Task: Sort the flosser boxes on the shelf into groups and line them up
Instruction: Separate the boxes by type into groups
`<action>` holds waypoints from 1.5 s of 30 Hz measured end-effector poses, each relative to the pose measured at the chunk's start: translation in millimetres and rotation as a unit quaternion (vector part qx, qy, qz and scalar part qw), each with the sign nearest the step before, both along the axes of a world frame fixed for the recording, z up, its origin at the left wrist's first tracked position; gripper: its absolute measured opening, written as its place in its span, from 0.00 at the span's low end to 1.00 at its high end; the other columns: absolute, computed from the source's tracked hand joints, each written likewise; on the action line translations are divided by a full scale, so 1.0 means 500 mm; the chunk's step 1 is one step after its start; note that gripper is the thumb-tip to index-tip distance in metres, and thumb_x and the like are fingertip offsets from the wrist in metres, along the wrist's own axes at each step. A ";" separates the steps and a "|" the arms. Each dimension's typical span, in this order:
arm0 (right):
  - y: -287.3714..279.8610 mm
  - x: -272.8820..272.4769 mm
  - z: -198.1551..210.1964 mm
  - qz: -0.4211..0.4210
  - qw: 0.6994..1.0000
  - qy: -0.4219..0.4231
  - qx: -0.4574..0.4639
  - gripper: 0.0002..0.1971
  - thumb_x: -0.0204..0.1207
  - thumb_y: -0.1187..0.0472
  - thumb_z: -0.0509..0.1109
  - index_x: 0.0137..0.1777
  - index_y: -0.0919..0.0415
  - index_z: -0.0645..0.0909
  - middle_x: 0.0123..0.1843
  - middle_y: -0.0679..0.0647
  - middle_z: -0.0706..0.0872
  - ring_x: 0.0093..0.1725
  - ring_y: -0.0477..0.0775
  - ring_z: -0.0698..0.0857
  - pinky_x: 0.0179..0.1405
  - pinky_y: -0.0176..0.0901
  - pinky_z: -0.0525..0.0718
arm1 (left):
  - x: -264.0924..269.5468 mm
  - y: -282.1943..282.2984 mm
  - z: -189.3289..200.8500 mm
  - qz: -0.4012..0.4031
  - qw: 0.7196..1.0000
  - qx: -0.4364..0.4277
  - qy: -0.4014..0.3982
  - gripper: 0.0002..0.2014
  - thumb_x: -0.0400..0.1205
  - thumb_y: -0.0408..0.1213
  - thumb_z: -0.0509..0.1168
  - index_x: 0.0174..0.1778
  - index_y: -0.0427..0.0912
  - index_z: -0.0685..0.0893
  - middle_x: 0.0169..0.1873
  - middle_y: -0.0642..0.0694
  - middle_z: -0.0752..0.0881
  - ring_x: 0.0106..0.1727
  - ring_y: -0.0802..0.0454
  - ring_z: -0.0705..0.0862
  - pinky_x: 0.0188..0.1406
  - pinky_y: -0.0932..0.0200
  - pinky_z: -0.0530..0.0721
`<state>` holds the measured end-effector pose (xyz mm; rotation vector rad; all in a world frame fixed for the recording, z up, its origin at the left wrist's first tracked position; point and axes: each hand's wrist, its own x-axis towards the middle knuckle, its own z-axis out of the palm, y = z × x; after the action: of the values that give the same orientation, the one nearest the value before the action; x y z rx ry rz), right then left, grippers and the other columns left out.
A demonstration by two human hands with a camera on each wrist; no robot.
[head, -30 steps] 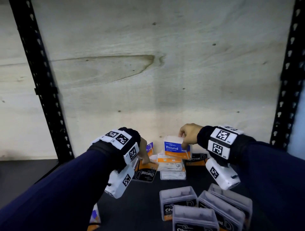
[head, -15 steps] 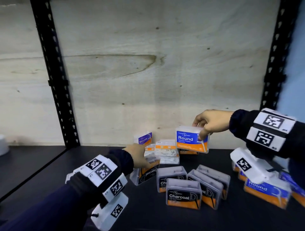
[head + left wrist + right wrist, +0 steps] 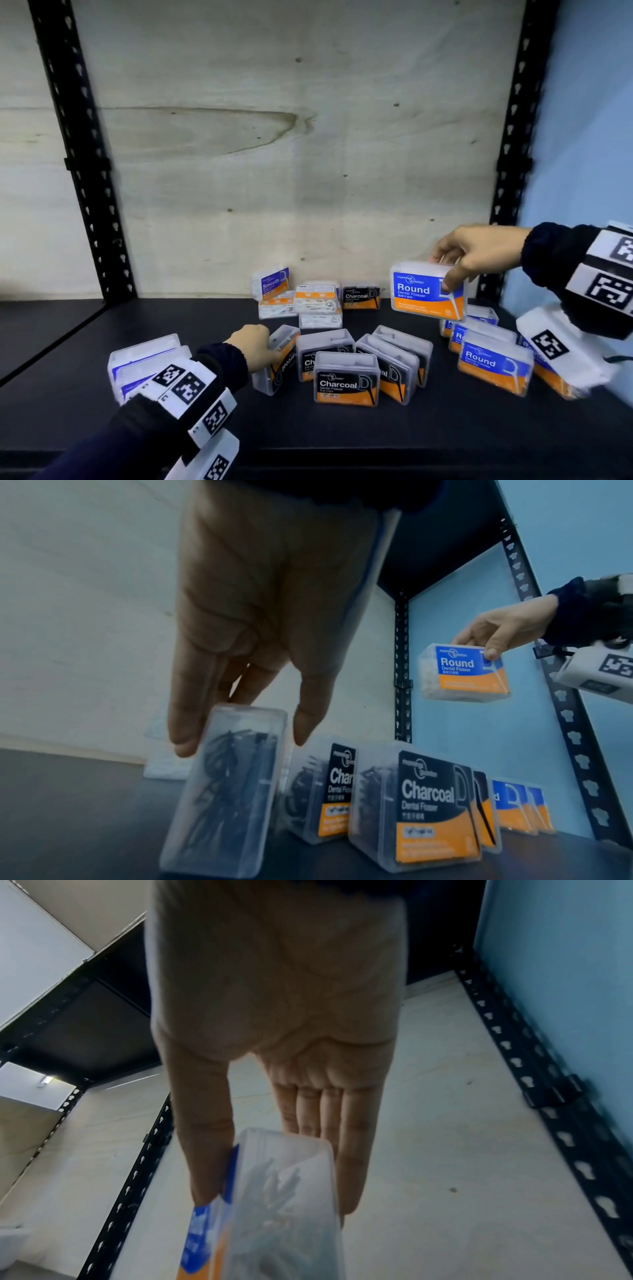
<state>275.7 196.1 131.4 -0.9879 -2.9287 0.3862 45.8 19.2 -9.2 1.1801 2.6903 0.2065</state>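
My right hand [image 3: 455,263] pinches a blue-and-orange Round flosser box [image 3: 428,296] by its top, held in the air above the shelf at the right [image 3: 462,673] [image 3: 274,1204]. My left hand [image 3: 255,344] grips a Charcoal box [image 3: 279,363] standing on end at the left of the Charcoal group [image 3: 226,785], thumb and fingers on either side. Several Charcoal boxes [image 3: 346,380] stand together mid-shelf. A group of Round boxes [image 3: 493,359] sits on the right.
A loose pile of Smooth and clear boxes [image 3: 298,301] and one Charcoal box [image 3: 361,296] lie against the back wall. More blue-labelled boxes [image 3: 144,363] stand at the front left. Black shelf uprights [image 3: 85,171] flank the dark shelf board [image 3: 342,438].
My right hand has carried the Round box rightward and up from the back pile. My left hand has drawn the Charcoal box forward beside the Charcoal group. The view has swung right.
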 end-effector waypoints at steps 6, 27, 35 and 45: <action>0.000 0.043 -0.019 -0.016 1.000 0.011 -0.014 0.17 0.70 0.64 0.75 0.58 0.60 0.77 0.51 0.56 0.89 0.44 0.50 0.86 0.57 0.46 0.84 | 0.083 -0.028 0.029 -0.048 0.965 0.113 0.230 0.29 0.84 0.51 0.58 0.74 0.34 0.68 0.72 0.40 0.72 0.74 0.47 0.73 0.72 0.60 0.70; 0.034 0.185 -0.237 -0.194 0.980 -0.027 0.039 0.28 0.70 0.58 0.72 0.72 0.57 0.74 0.73 0.58 0.76 0.68 0.55 0.77 0.62 0.40 0.76 | 0.407 0.226 -0.175 -0.250 0.957 0.138 0.055 0.24 0.81 0.44 0.58 0.71 0.35 0.79 0.72 0.41 0.80 0.74 0.51 0.78 0.72 0.60 0.74; 0.036 0.177 -0.284 -0.218 0.976 0.005 0.015 0.26 0.76 0.60 0.68 0.73 0.62 0.71 0.73 0.61 0.78 0.72 0.59 0.75 0.66 0.41 0.73 | 0.408 0.240 -0.190 -0.244 0.965 0.086 0.046 0.27 0.89 0.43 0.43 0.84 0.37 0.51 0.85 0.41 0.50 0.86 0.48 0.49 0.85 0.53 0.45; 0.030 0.147 -0.315 -0.209 0.975 0.008 0.071 0.24 0.81 0.59 0.60 0.76 0.63 0.65 0.75 0.62 0.70 0.73 0.61 0.72 0.69 0.45 0.71 | 0.410 0.237 -0.187 -0.249 0.966 0.058 0.036 0.27 0.89 0.44 0.41 0.84 0.37 0.50 0.85 0.41 0.51 0.86 0.47 0.49 0.85 0.52 0.46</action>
<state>349.1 210.9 -26.2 -1.5155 -2.5877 0.1633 250.7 137.6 -102.6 1.8790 2.3620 0.2472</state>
